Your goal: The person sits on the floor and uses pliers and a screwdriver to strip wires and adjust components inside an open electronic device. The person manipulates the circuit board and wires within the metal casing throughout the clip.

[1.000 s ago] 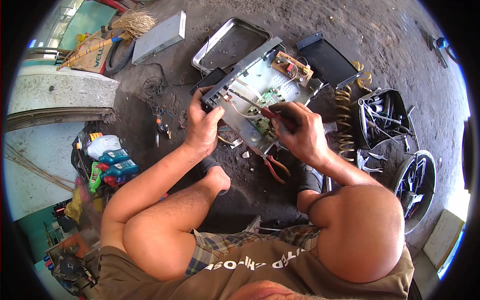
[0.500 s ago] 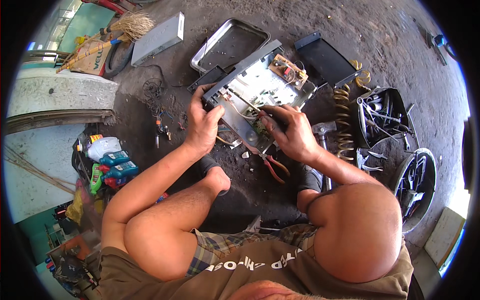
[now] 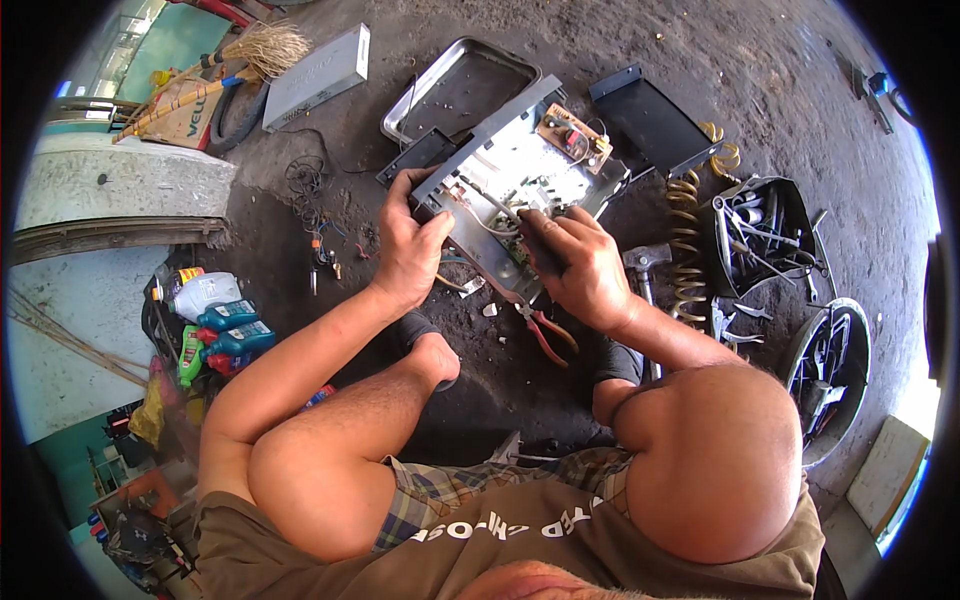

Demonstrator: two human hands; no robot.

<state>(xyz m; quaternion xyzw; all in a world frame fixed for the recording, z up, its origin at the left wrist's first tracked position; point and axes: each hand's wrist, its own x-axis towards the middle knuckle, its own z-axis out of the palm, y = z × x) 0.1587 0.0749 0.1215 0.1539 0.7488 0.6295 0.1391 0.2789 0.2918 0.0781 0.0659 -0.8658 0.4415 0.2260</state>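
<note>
An opened electronic device with a dark front panel [image 3: 492, 135] and a bright metal chassis is held tilted above the ground between my knees. My left hand [image 3: 410, 248] grips its near left corner, thumb on top and fingers round the panel's end. My right hand [image 3: 582, 262] is closed round a screwdriver [image 3: 503, 208]; its thin shaft points into the chassis toward the left corner, and the handle is mostly hidden in my palm. A brown circuit board [image 3: 575, 138] sits at the chassis's far end. Green boards and wires lie partly behind my right fingers.
Below the device lie red-handled pliers [image 3: 550, 338]. To the right are a hammer [image 3: 648, 262], a coiled yellow hose [image 3: 684, 240] and a black container of tools [image 3: 765, 235]. A metal tray [image 3: 460, 85] and black cover [image 3: 655, 118] lie beyond; bottles [image 3: 235, 330] stand left.
The device has shifted slightly and tilts a little differently. My right hand has turned a little, its fingers curled more tightly round the screwdriver. My left hand keeps its grip on the corner.
</note>
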